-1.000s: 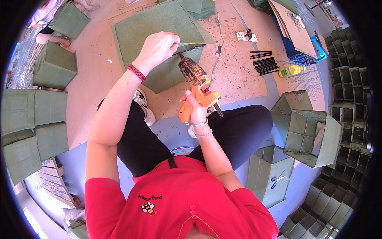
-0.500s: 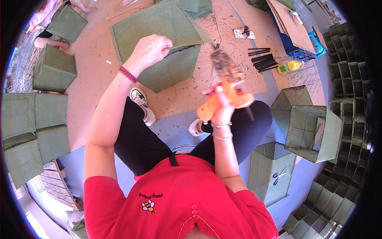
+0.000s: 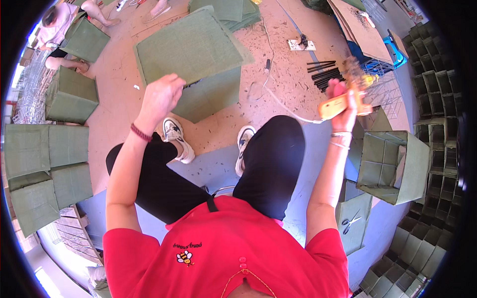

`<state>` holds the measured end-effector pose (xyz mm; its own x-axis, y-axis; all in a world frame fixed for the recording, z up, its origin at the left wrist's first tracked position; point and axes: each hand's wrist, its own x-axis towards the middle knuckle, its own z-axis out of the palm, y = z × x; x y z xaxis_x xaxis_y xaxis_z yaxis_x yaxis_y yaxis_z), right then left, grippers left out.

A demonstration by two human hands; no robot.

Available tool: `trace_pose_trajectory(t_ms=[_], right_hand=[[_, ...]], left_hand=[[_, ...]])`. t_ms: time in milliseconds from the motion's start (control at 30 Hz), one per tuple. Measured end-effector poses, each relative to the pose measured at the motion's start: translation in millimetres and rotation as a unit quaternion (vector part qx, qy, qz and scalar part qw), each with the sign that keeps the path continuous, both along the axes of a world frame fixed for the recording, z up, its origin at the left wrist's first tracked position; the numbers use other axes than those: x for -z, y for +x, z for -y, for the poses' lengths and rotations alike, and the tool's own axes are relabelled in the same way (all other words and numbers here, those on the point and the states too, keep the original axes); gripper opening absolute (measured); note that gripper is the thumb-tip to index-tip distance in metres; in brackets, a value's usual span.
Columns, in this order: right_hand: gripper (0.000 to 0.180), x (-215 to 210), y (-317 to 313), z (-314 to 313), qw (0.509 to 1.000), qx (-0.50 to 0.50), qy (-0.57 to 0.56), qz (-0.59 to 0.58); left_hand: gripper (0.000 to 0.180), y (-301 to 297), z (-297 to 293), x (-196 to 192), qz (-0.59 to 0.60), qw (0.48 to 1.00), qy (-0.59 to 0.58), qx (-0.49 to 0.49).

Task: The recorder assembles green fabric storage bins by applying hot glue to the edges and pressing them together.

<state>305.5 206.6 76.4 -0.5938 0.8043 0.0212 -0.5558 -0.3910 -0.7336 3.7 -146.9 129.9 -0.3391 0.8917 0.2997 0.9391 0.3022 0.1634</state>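
Observation:
A green fabric-covered box stands on the floor in front of my feet, its top panel tilted toward me. At the near edge of that panel, my left hand is closed in a pinch on the fabric. My right hand is out to the right, wrapped round an orange glue gun. The gun's dark, crusted front end is blurred by motion and points up and away from me. A pale cord trails from the gun across the floor.
Black glue sticks lie beside a white power strip. Scissors rest on a green box at right, near an open box. More boxes stand at left and are stacked far right. Another person sits at upper left.
My right hand has swung the glue gun to the right, away from the box. My left hand has moved slightly left and down, still at the panel edge. My right knee has shifted inward.

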Motion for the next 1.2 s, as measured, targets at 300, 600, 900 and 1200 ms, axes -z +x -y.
trace_pose_trajectory(t_ms=[300,600,900,1200], right_hand=[[0.027,331.8,31.0,9.7,0.954,0.024,-0.292,0.067],[0.038,397.7,62.0,35.2,0.798,0.075,-0.093,0.59],[0.068,212.0,-121.9,17.2,0.806,-0.233,0.367,0.402],[0.068,170.2,-209.8,108.1,0.754,-0.422,0.35,0.361]], left_hand=[[0.018,20.4,-1.7,-3.0,-0.075,0.997,-0.036,-0.001],[0.024,26.9,-15.2,7.5,-0.099,0.995,-0.03,-0.012],[0.031,22.6,-11.2,8.1,-0.108,0.991,-0.075,-0.005],[0.017,9.9,20.6,1.5,-0.123,0.987,-0.088,-0.057]])
